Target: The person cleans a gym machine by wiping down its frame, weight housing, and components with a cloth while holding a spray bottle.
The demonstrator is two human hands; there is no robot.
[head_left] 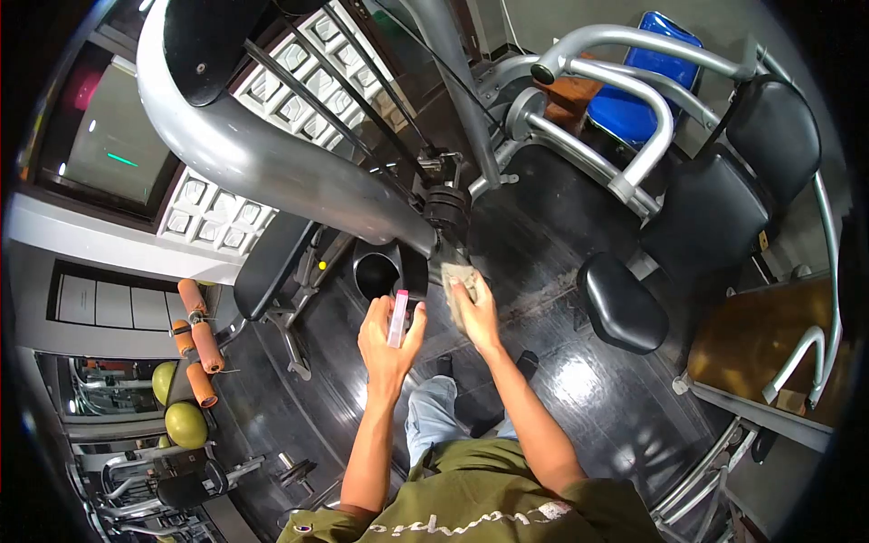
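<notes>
My left hand [385,348] is closed around a small translucent bottle [396,321] with a pink top, held upright in front of me. To its right, my right hand [480,317] grips a crumpled beige cloth [458,279]. The two hands are apart. Just beyond them, the cloth is near the lower end of a thick silver machine frame [299,176]. A black cup-like holder [376,270] with a round opening lies just past my left hand.
Black padded seats [711,213] with silver bars stand at the right, near a blue chair [644,81]. A black bench [276,262], orange foam rollers [206,347] and green balls [186,424] are at the left. Weight plates [446,208] hang ahead.
</notes>
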